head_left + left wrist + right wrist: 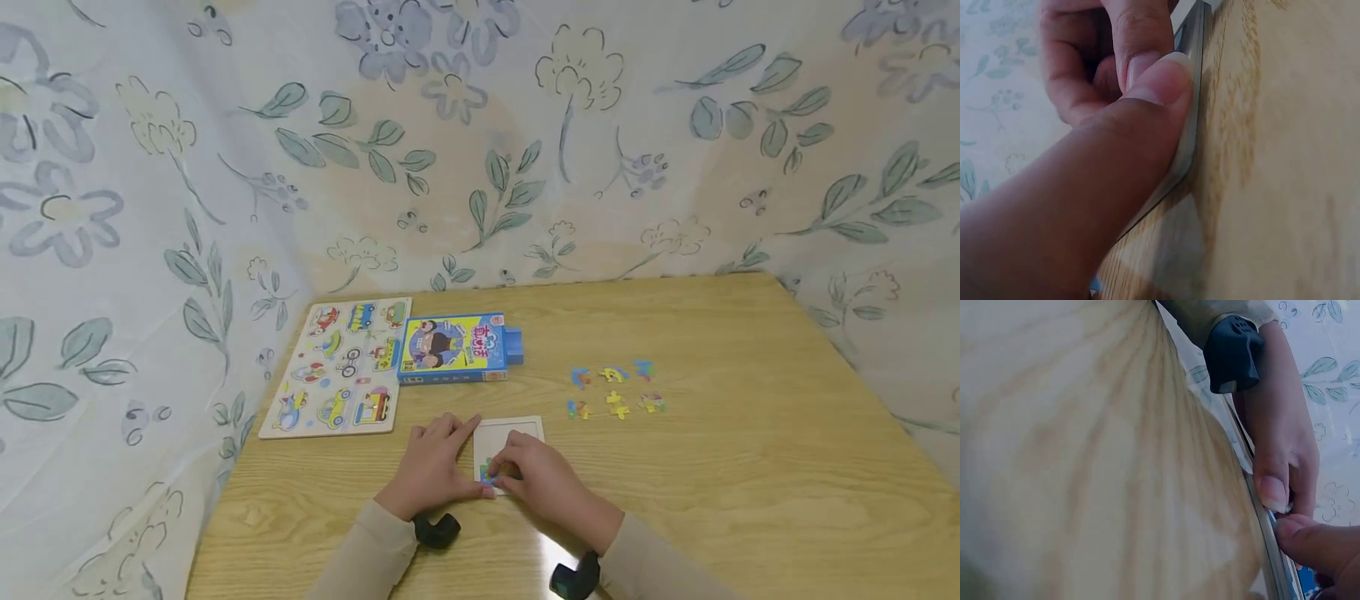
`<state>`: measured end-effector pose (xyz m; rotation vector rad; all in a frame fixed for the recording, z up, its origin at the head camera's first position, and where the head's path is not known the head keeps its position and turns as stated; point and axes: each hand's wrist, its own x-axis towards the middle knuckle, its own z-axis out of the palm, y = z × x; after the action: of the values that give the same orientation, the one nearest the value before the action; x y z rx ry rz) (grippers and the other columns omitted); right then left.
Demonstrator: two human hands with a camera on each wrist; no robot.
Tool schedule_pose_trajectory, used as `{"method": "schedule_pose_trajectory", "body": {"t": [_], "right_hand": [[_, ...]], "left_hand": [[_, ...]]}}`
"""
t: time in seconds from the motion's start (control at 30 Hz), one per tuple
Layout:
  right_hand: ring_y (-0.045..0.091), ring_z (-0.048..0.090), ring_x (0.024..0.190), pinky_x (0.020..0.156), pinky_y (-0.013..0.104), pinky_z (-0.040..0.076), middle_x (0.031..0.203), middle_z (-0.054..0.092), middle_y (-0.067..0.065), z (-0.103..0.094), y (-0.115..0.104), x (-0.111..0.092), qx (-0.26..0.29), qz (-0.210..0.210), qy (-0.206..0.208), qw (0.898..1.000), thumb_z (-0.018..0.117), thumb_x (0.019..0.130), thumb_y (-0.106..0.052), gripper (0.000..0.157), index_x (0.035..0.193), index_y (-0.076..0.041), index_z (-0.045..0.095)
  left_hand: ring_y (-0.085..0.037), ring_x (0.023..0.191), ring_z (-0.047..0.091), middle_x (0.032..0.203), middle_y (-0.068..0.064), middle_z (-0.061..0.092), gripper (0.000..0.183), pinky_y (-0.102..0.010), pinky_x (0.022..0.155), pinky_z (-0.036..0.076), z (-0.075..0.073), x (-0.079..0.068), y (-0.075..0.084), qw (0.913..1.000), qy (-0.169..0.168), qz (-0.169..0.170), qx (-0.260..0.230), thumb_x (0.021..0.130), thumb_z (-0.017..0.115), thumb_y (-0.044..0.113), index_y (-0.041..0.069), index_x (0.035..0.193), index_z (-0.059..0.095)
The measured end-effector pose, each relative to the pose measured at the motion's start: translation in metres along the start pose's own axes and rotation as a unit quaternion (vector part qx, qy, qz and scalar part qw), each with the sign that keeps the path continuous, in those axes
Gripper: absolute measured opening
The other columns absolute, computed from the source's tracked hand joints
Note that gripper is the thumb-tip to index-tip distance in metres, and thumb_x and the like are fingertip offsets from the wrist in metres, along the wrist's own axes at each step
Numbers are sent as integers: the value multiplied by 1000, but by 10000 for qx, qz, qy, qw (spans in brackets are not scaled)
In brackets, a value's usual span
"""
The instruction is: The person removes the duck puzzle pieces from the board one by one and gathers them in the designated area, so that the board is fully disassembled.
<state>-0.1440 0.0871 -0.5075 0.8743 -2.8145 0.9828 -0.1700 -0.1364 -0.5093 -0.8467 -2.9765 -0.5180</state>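
A small pale jigsaw tray (506,430) lies flat on the table in front of me, mostly bare inside its outline. My left hand (433,465) holds it at the left, a fingertip by the far left corner and the thumb along the near edge. Curled over the near left corner, my right hand (546,482) pinches a blue and green jigsaw piece (486,477), partly hidden by the fingers. Both thumbs come close together there; in the left wrist view the left thumb (1163,87) overlaps the tray's edge (1191,137).
To the tray's right, several loose jigsaw pieces (617,407) lie in two rows on the wooden table (735,433). Behind it stands a blue and yellow card box (453,348) with a blue block (513,346) beside it. A vehicle picture board (333,371) lies at the left.
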Motion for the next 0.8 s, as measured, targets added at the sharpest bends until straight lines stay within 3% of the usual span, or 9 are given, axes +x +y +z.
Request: {"method": "schedule_pose_trajectory", "body": {"t": [0.2,0.4,0.63,0.8], "right_hand": [[6,43,79,70,25,45,95,46,-6,0,0,-1,-156,-119,87,9998,87,87,-19,37,120,-6,78],[10,52,87,78,31,50,99,53,-5,0,-1,-1,151,-64,179,9997,89,85,-13,22,104,-12,79],[16,56,99,87,34,52,110,57,0,0,-2,-1,-147,-197,200,9995,88,86,-15,35,119,-7,79],[16,54,96,85,35,50,106,55,-2,0,-1,-1,136,17,209,9997,88,86,-14,30,113,-9,78]], "left_hand": [[-12,93,43,106,5,48,114,-40,83,31,-1,1,1,10000,-24,-10,31,69,84,76,13,158,49],[-12,92,43,105,6,47,114,-41,83,30,-1,1,1,10000,-55,-25,7,69,84,76,13,158,49],[-12,92,43,104,6,47,113,-42,84,31,-1,1,1,10000,-26,-17,-21,69,85,75,13,157,50],[-13,93,44,105,5,47,114,-42,84,31,-2,1,2,10000,-51,-26,19,69,84,75,14,158,49]]}}
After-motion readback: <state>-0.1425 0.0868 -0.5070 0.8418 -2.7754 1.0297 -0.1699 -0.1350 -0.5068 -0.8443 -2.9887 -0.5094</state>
